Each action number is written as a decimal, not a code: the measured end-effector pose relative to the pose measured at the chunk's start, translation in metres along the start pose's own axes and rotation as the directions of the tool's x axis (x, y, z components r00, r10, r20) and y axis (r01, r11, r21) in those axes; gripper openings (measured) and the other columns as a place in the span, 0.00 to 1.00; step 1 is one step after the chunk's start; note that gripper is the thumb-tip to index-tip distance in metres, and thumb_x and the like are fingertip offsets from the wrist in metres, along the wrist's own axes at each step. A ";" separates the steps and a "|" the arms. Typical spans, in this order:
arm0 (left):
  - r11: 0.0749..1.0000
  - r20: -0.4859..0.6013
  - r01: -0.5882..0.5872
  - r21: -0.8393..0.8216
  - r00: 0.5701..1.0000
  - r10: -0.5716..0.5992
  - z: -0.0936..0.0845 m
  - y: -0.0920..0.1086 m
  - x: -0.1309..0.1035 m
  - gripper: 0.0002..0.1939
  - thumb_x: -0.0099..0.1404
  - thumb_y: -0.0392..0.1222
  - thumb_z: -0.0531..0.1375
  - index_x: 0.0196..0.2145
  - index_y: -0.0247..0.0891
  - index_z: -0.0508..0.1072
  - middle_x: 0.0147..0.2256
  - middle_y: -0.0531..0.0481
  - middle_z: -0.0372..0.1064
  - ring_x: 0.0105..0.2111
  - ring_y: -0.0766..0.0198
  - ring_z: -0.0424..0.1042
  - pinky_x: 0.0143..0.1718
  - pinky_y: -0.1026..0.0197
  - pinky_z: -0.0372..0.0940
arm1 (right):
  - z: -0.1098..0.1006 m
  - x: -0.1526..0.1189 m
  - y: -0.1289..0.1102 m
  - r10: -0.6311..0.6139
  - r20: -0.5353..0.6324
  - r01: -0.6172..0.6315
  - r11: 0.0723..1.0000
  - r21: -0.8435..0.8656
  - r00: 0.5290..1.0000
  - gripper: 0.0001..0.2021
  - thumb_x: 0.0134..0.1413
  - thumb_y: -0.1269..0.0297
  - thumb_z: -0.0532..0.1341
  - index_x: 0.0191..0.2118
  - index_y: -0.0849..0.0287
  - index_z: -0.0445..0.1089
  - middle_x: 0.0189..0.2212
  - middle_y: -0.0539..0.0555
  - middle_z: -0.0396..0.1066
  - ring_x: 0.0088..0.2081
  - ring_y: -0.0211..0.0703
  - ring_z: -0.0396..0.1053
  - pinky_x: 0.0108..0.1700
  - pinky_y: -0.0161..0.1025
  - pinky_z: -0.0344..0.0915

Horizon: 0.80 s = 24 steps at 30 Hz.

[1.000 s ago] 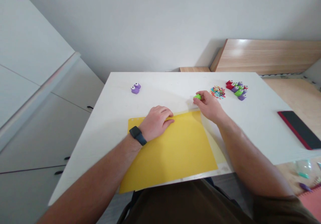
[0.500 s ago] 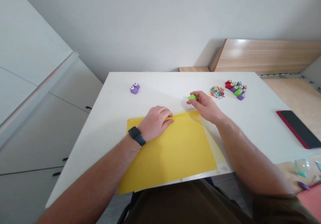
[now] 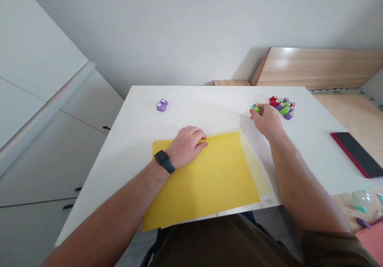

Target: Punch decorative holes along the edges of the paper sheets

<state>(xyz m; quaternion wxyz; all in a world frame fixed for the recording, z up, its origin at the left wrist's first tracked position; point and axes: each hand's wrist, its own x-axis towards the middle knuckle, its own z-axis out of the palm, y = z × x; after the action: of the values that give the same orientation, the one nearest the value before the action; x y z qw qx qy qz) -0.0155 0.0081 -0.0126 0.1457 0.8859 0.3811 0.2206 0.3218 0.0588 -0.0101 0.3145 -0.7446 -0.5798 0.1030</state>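
My right hand pinches a small bright-green block, perhaps of modelling clay, between thumb and fingers. It is over the little pile of coloured confetti, most of which the hand and block hide. My left hand lies palm down across the far edge of a yellow sheet, thumb apart from the fingers, with nothing seen in its grasp. Just right of my right hand sits a cluster of red, green and purple googly-eyed figures. Two purple figures with the same eyes stand at the back left.
Everything rests on a white table. A black slab with a red edge lies near its right side. White cabinets stand to the left, a wooden headboard is behind on the right, and a clear container is at lower right.
My right hand has moved right with the green block, from above the yellow sheet's far edge to the confetti pile. The left hand stays in place.
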 end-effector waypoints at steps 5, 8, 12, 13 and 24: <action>1.000 0.009 0.008 0.002 1.000 -0.008 0.000 0.000 0.000 0.07 0.70 0.44 0.61 0.41 0.39 0.73 0.43 0.47 0.74 0.46 0.54 0.69 0.51 0.49 0.62 | -0.009 0.007 0.009 0.061 -0.138 -0.065 0.998 -0.023 0.989 0.22 0.58 0.46 0.59 0.48 0.60 0.70 0.39 0.63 0.76 0.38 0.54 0.71 0.42 0.50 0.66; 1.000 0.011 0.007 -0.003 1.000 -0.007 -0.001 0.001 0.000 0.06 0.70 0.44 0.61 0.41 0.39 0.73 0.43 0.46 0.74 0.46 0.54 0.69 0.51 0.49 0.62 | -0.011 0.006 0.009 0.078 -0.158 -0.082 0.996 -0.019 0.984 0.22 0.59 0.45 0.58 0.46 0.59 0.71 0.37 0.63 0.76 0.36 0.54 0.71 0.41 0.50 0.66; 1.000 0.008 0.008 -0.010 1.000 -0.008 -0.001 0.001 0.000 0.06 0.70 0.43 0.61 0.41 0.40 0.73 0.43 0.46 0.74 0.46 0.54 0.69 0.51 0.49 0.62 | -0.008 0.006 0.012 0.093 -0.098 -0.095 0.995 -0.024 0.991 0.22 0.58 0.45 0.59 0.46 0.59 0.72 0.35 0.61 0.77 0.34 0.52 0.71 0.40 0.49 0.66; 1.000 0.008 0.009 -0.010 1.000 -0.009 -0.001 0.002 0.000 0.05 0.70 0.43 0.61 0.41 0.40 0.73 0.43 0.47 0.74 0.46 0.54 0.69 0.51 0.49 0.62 | -0.008 0.006 0.013 0.095 -0.083 -0.097 0.995 -0.027 0.992 0.22 0.57 0.45 0.60 0.45 0.59 0.72 0.35 0.60 0.77 0.34 0.51 0.71 0.40 0.48 0.66; 1.000 0.022 0.012 0.004 1.000 -0.012 0.001 0.000 -0.001 0.06 0.70 0.44 0.61 0.41 0.39 0.73 0.44 0.47 0.74 0.47 0.54 0.69 0.51 0.49 0.62 | -0.010 0.007 0.002 0.066 -0.163 -0.021 0.964 0.266 0.984 0.21 0.56 0.46 0.62 0.46 0.60 0.68 0.33 0.56 0.73 0.34 0.47 0.71 0.37 0.44 0.67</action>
<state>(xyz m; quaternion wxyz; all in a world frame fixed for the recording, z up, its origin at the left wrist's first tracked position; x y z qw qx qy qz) -0.0157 0.0076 -0.0136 0.1494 0.8862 0.3855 0.2092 0.3309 0.0619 -0.0023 0.4567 -0.7149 -0.5153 0.1220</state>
